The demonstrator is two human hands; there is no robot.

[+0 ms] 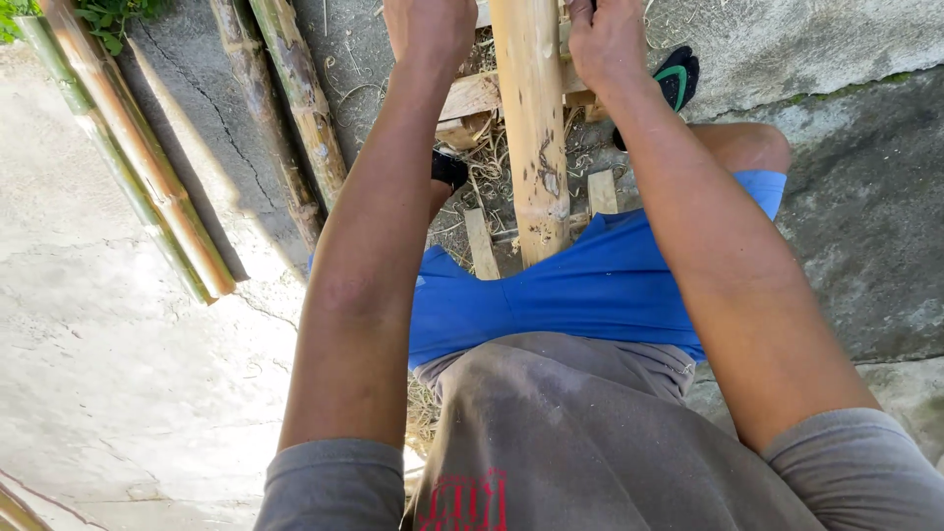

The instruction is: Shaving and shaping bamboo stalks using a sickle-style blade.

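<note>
- Grey shirt (590, 442) fills the bottom of the view, nearest the camera, with blue shorts (590, 285) just beyond it.
- Between the knees, a thick pale bamboo pole (533, 128) runs from the top edge of the view down to the shorts, its lower end resting against the blue cloth.
- Left hand (428, 34) sits just left of the pole near the top edge; its fingers curl downward over something, but what they hold is cut off, so I cannot tell whether they grip.
- Right hand (608, 39) sits just right of the pole, close against it, fingers clenched around a dark handle that barely shows at the top edge.
- Under the pole lie short wooden blocks (477, 93) and a litter of thin shavings (492, 167).
- Right of the pole, a black sandal with a green strap (677, 77) rests on the concrete floor (118, 374).
- Well left of the pole, several more bamboo poles (147, 167) lie side by side on the floor.
</note>
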